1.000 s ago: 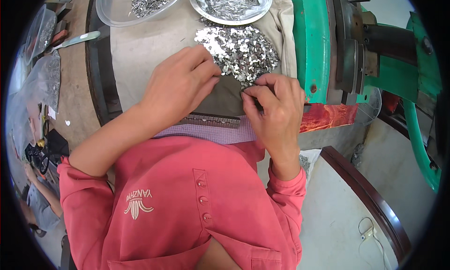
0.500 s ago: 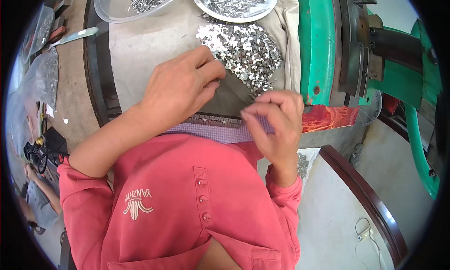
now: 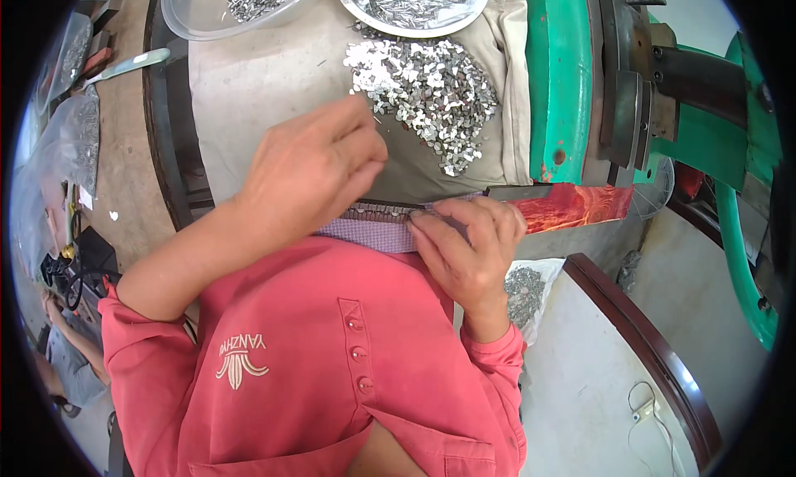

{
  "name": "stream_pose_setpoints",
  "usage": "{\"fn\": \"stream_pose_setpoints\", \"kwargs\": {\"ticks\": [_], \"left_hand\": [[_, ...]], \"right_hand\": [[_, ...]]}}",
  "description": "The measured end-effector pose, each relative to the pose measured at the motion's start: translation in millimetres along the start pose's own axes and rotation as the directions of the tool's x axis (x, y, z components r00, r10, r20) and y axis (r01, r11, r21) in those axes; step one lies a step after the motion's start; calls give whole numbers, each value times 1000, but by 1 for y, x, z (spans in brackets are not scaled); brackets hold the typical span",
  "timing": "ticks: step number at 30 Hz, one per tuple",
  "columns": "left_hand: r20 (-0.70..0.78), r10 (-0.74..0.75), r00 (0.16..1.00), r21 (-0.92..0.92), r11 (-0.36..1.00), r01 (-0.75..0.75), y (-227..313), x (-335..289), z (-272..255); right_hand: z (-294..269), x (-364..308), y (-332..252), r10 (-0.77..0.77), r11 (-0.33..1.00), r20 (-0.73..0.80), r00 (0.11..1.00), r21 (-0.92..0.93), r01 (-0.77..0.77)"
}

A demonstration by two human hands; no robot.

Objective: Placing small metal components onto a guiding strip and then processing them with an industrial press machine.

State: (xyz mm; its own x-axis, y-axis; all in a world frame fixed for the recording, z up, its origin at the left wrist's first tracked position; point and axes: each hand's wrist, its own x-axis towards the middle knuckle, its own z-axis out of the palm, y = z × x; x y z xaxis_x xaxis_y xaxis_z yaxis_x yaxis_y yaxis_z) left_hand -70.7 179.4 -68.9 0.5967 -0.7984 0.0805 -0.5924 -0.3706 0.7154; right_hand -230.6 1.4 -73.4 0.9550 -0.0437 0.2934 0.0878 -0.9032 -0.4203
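Note:
My left hand (image 3: 319, 162) hovers over the cloth, left of a heap of small flat metal pieces (image 3: 431, 104). Its fingers are curled into a pinch; whatever they hold is too small to name. Along the cloth's near edge runs a long narrow strip (image 3: 383, 213) lined with a row of small metal parts. At the right part of that strip is my right hand (image 3: 477, 245), with thumb and forefinger pinched together at the row. Its fingertips hide any piece between them.
Beyond the heap stand a white bowl of metal pins (image 3: 414, 31) and a clear plastic tub (image 3: 195, 21) with more metal parts. A green machine (image 3: 560, 79) borders the cloth (image 3: 249, 87) on the right. Far left lie plastic bags (image 3: 87, 137); another person (image 3: 75, 344) sits there.
My right hand has come down and slightly left from near the heap to the strip, its fingertips now at the row. My left hand has shifted slightly left.

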Motion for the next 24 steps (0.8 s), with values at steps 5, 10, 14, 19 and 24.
{"fn": "stream_pose_setpoints", "kwargs": {"ticks": [5,10,14,19,24], "left_hand": [[12,47,999,-67,997,-46,18,-7,8],[74,155,985,-41,987,-152,26,-10,28],[14,233,972,68,970,-233,26,-9,44],[115,173,978,49,983,-179,27,-13,37],[82,97,992,5,995,-98,22,-22,21]], "right_hand": [[-9,-4,11,66,995,-87,994,85,-59],[-5,-12,13,120,988,-142,983,115,-104],[-1,-15,10,122,986,-148,981,134,-102],[1,-17,10,110,984,-122,986,153,-91],[3,-15,10,82,984,-86,993,164,-67]]}}
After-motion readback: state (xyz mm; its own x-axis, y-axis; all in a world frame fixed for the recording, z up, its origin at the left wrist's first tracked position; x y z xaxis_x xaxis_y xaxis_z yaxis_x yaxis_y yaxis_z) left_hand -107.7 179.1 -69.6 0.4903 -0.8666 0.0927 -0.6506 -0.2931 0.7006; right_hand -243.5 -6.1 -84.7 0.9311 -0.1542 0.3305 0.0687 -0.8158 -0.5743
